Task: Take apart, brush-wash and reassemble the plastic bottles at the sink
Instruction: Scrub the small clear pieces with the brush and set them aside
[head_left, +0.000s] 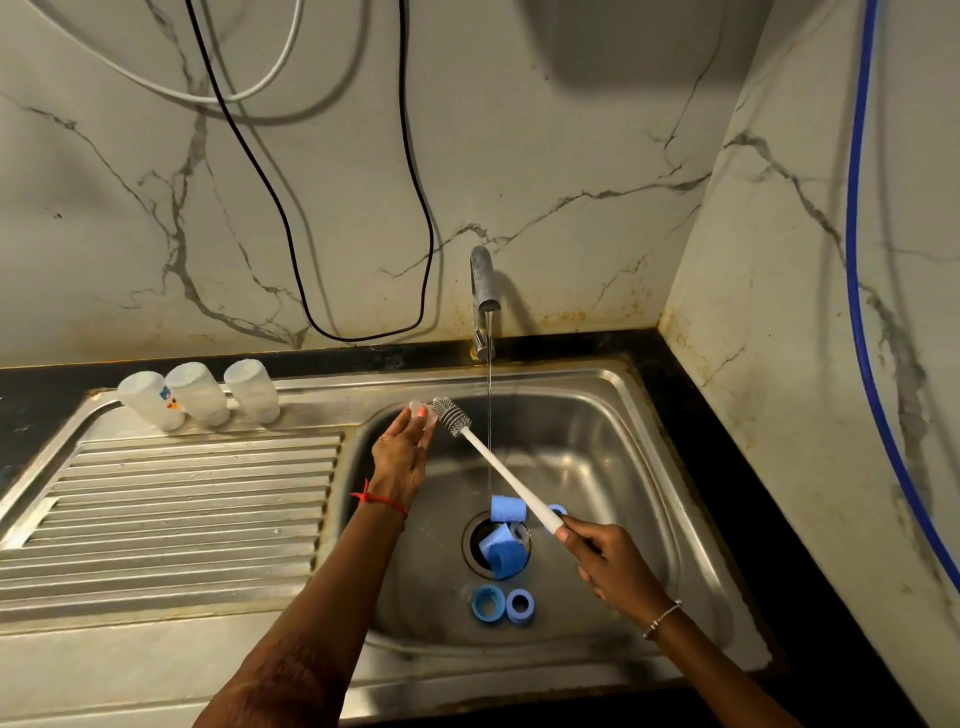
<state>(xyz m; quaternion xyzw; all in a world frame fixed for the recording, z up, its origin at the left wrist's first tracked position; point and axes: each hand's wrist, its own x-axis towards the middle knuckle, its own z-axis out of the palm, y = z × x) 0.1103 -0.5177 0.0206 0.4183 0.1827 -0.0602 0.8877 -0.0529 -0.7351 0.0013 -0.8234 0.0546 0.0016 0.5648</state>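
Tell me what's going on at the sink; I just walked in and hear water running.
A person is scrubbing bottle parts over the steel sink. The left hand holds a small clear part, and the right hand grips the white bottle brush, its bristles against that part. The tap runs in a thin stream. Three clear bottles stand behind the drainboard; blue caps and rings lie around the drain, not yet refitted.

Three clear bottle bodies (197, 392), upended, stand in a row well left of and behind the drain (468, 540). Blue caps (506, 553) are heaped on the drain, with two blue rings (503, 604) just in front. The brush (498, 466), white handle and grey bristles, slants above, its head touching a small clear teat (417, 408).
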